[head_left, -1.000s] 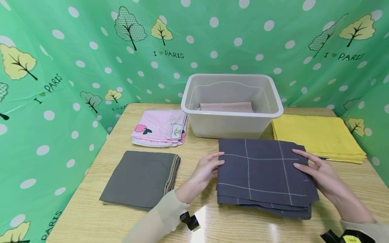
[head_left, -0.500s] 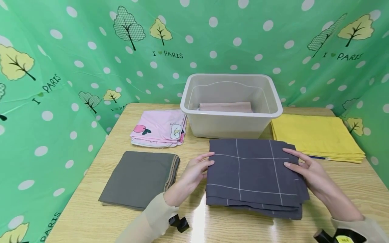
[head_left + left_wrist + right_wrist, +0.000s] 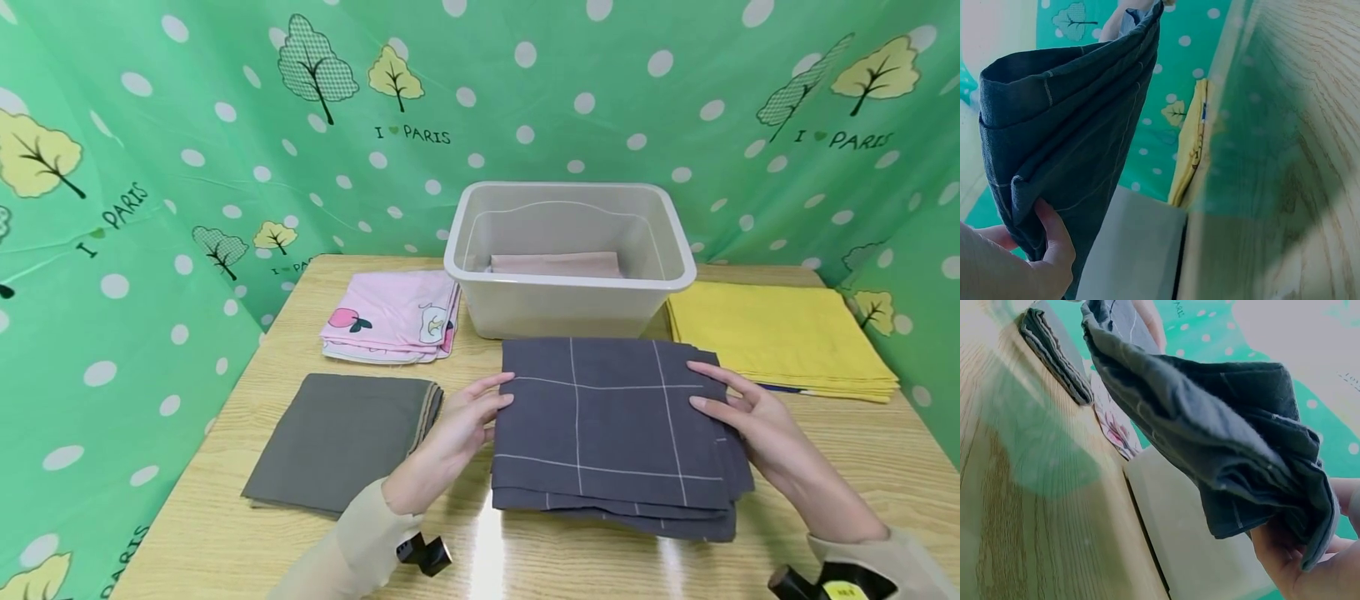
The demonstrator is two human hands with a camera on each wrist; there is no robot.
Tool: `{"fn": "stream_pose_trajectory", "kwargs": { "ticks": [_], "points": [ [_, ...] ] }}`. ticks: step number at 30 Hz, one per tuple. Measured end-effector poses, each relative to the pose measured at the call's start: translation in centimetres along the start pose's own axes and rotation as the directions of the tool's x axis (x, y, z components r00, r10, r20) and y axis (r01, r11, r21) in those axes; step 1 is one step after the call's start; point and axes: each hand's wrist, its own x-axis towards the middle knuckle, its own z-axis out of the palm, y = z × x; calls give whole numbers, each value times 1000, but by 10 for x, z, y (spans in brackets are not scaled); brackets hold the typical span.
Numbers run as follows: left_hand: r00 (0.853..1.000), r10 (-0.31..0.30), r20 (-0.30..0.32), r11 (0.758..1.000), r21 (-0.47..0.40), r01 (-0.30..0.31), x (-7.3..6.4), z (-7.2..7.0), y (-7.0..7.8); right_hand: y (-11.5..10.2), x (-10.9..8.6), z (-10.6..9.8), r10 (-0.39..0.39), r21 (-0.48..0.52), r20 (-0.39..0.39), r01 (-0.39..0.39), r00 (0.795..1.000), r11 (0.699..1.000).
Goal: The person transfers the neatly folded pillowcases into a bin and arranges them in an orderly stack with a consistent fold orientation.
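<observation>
At near left we see a plain, pale beige sleeve (image 3: 360, 533) with an angular black wrist unit (image 3: 433, 557); at near right, a matching sleeve (image 3: 892, 562) and another black unit (image 3: 872, 577) bearing a yellow label (image 3: 843, 591).

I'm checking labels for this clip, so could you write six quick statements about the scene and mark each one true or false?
1. The left hand and right hand both hold the checked cloth. True.
2. The checked cloth lies flat. False: it is held tilted above the table.
3. The bin stands between the pink cloth and the yellow cloth. True.
4. The bin is empty. False: a pale cloth lies in it.
5. The yellow cloth lies crumpled. False: it is neatly folded.
6. The grey cloth lies nearer the left hand than the pink cloth does. True.
</observation>
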Motion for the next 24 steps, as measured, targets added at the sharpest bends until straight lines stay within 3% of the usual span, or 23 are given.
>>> {"fn": "stream_pose_trajectory", "kwargs": {
  "ticks": [10, 24],
  "points": [
    [1000, 12, -8, 1000, -4, -12, -8, -2, 11, -9, -2, 4, -51, 37, 60, 49, 997, 998],
    [998, 48, -31, 999, -1, -48, -18, 1, 32, -28, -3, 9, -91, 55, 68, 88, 993, 995]
  ]
}}
